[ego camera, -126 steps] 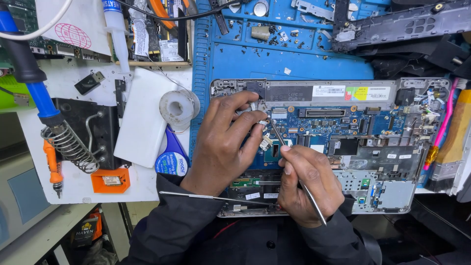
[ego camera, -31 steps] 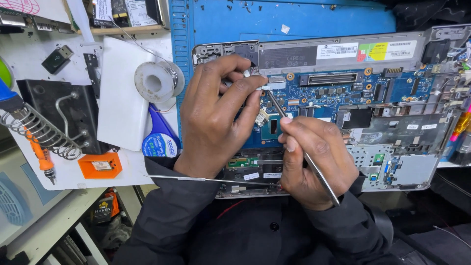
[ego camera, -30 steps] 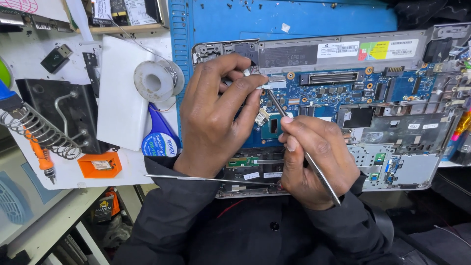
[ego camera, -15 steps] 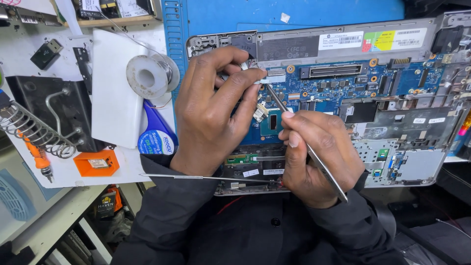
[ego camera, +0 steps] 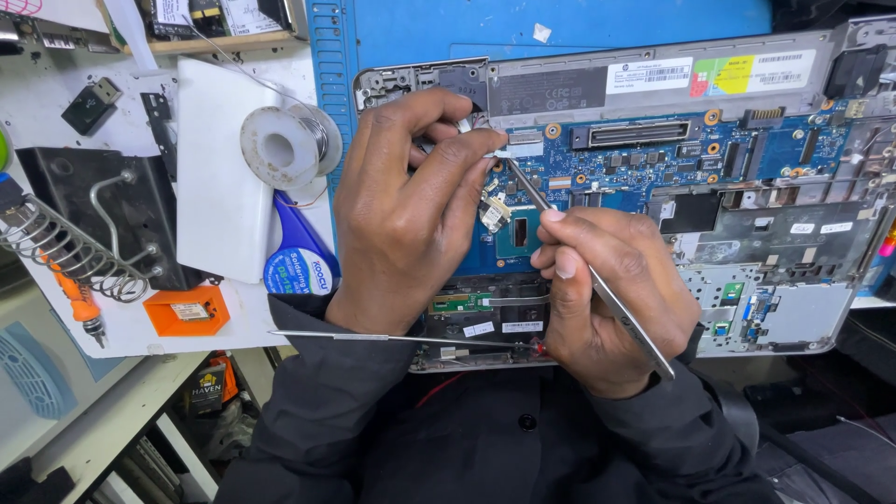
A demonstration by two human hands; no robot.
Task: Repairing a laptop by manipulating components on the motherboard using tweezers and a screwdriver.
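Sleeves in dark cloth are reaching up from the near edge toward the opened laptop (ego camera: 653, 187), the landmark lying on the counter (ego camera: 233, 317). Over the laptop's near-left part the right hand (ego camera: 611, 299) is curling, its grip pinching a thin metal probe (ego camera: 597, 280) that is slanting up-left, its tip sitting on the blue circuit board (ego camera: 653, 168) just below the left hand's fingertips. Beyond it, the left hand (ego camera: 411, 205) is arching over the laptop's left side, thumb and fingers pressing together on a small white connector (ego camera: 499, 149) near the far-left corner. Along the laptop's near edge a thin rod (ego camera: 392, 338) is lying crosswise. Left of the laptop a solder spool (ego camera: 285, 145) is resting on a white pad (ego camera: 219, 196), with a coiled iron stand (ego camera: 65, 247) further left. Right of both hands the board is lying uncovered.
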